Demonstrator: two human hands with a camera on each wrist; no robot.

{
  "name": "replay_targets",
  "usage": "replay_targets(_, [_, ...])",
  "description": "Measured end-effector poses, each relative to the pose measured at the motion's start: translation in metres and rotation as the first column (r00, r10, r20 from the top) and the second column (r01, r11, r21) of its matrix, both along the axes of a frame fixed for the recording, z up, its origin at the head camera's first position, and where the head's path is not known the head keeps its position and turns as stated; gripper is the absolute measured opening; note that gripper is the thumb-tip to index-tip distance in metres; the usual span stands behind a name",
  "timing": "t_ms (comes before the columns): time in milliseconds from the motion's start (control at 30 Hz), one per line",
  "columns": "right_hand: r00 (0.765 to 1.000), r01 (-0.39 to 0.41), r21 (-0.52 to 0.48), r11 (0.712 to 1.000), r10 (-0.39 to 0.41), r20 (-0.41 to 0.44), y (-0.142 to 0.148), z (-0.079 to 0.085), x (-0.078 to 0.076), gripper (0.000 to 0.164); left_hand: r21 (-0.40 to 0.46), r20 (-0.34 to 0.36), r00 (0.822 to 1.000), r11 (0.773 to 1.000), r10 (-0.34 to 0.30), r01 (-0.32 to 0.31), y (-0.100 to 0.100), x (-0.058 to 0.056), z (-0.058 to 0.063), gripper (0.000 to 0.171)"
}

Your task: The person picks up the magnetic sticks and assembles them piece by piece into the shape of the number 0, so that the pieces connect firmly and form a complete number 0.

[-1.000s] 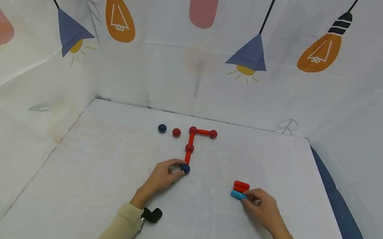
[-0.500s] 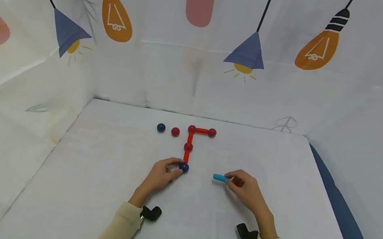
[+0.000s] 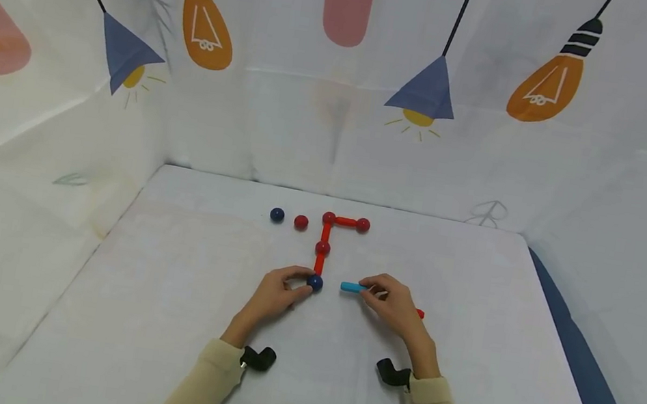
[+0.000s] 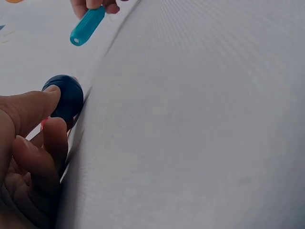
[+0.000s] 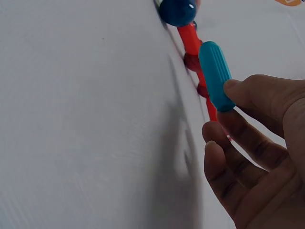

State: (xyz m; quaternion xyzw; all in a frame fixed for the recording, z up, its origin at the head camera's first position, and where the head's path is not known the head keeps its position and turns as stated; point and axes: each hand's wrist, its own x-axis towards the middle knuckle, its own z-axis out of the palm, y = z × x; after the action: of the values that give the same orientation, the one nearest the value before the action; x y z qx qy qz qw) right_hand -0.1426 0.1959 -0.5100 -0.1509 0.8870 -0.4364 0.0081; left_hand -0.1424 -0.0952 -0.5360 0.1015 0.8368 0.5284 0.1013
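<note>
My left hand (image 3: pixel 278 290) pinches a dark blue ball (image 3: pixel 315 283) between thumb and fingers. That ball sits at the near end of a chain of red rods (image 3: pixel 326 233) and red balls (image 3: pixel 322 248), which turns right at its far end. To the right, my right hand (image 3: pixel 395 303) holds a light blue ribbed rod (image 5: pixel 215 76) by one end, between thumb and index finger. The rod's free end points left toward the dark blue ball, with a gap between them. In the left wrist view the rod (image 4: pixel 87 26) appears beyond the ball (image 4: pixel 66 97).
A loose dark blue ball (image 3: pixel 277 215) and a loose red ball (image 3: pixel 300 222) lie left of the chain's far end. A red rod end (image 3: pixel 420 314) peeks out behind my right wrist. The white table (image 3: pixel 201 233) meets a patterned cloth backdrop (image 3: pixel 284 127).
My right hand has lifted the light blue rod away from the red rods and carried it left toward the dark blue ball. My left hand stays at the ball.
</note>
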Motion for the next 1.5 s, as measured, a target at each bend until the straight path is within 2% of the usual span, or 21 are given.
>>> replay_targets(200, [0.999,-0.002,0.005,1.0,0.002,0.054,-0.008,-0.006,-0.004,0.018,0.004,0.008,1.0,1.0,0.004,-0.004,0.001,0.0,0.001,0.038])
replay_targets(433, [0.995,0.004,-0.018,1.0,-0.002,0.096,-0.016,-0.005,-0.004,0.019,0.009,-0.003,1.0,1.0,0.006,-0.006,0.002,0.001,0.0,0.037])
replay_targets(967, [0.995,-0.043,-0.03,0.999,0.045,0.087,-0.029,-0.008,-0.004,0.019,0.019,-0.023,1.0,1.0,0.012,-0.012,0.005,0.002,-0.002,0.035])
replay_targets(1267, [0.997,0.002,-0.017,1.0,0.0,0.079,-0.026,-0.006,-0.004,0.018,0.003,-0.023,1.0,1.0,0.016,-0.016,0.004,0.001,-0.002,0.035])
replay_targets(1500, [0.997,-0.002,-0.031,1.0,0.004,0.078,-0.028,-0.007,-0.004,0.017,-0.003,-0.028,1.0,1.0,0.011,-0.011,0.004,0.001,-0.003,0.036])
